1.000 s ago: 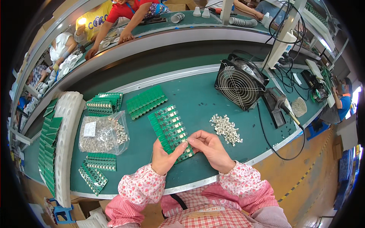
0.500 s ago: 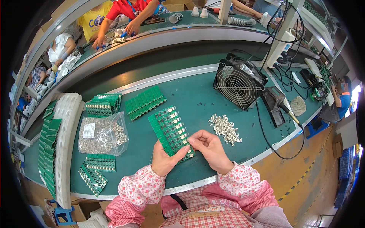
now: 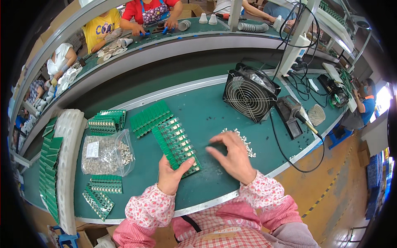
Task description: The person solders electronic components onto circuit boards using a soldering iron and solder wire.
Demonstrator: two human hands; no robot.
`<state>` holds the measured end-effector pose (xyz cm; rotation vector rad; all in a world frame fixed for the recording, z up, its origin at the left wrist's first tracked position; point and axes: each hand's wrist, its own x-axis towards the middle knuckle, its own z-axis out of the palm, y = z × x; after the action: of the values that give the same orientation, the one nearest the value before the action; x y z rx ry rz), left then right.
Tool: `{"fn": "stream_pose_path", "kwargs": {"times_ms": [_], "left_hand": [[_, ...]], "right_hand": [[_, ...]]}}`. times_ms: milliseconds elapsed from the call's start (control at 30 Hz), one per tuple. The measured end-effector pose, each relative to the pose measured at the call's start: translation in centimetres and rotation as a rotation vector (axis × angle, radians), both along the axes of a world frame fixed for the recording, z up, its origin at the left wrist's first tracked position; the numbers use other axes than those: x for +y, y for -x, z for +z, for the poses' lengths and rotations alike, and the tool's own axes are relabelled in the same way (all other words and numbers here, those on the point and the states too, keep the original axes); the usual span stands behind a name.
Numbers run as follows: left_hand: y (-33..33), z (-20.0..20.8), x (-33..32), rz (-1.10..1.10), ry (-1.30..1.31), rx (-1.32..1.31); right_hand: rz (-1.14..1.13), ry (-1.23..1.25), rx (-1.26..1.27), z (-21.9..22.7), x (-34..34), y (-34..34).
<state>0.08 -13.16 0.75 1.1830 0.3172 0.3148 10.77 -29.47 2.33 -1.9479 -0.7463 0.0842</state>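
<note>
A green circuit board panel [image 3: 173,138], lined with small white connectors along one side, is gripped at its near end by my left hand [image 3: 173,172], thumb on top. My right hand [image 3: 235,159] is apart from the panel, thumb and fingers spread, with nothing visible in it. Just beyond that hand lies a pile of small white connectors [image 3: 249,149], partly hidden by it. A stack of green panels [image 3: 149,117] rests behind the held one. To the left sits a clear plastic bag of white connectors [image 3: 105,155].
A black fan [image 3: 248,97] stands at the back right, beside a soldering iron [image 3: 306,122] in its holder with a trailing cable. More boards [image 3: 98,200] lie at left, near a white foam tray [image 3: 68,165]. Co-workers sit across the far bench.
My right hand has left the panel, opened and moved right toward the connector pile. My left hand still holds the panel, and the whole view has shifted slightly.
</note>
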Motion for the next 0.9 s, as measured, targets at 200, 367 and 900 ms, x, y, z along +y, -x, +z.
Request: {"fn": "stream_pose_path", "kwargs": {"times_ms": [200,367,900], "left_hand": [[0.3,0.3,0.2,-0.038,0.011,0.035],[0.1,0.2,0.1,-0.003,0.041,0.032],[0.3,-0.2,0.2,-0.051,0.004,-0.003]], "right_hand": [[-0.064,0.375,-0.682,-0.8,-0.2,-3.1],[-0.03,0.338,-0.702,-1.3,0.5,-2.1],[0.209,0.367,-0.734,-1.6,-1.8,0.3]]}}
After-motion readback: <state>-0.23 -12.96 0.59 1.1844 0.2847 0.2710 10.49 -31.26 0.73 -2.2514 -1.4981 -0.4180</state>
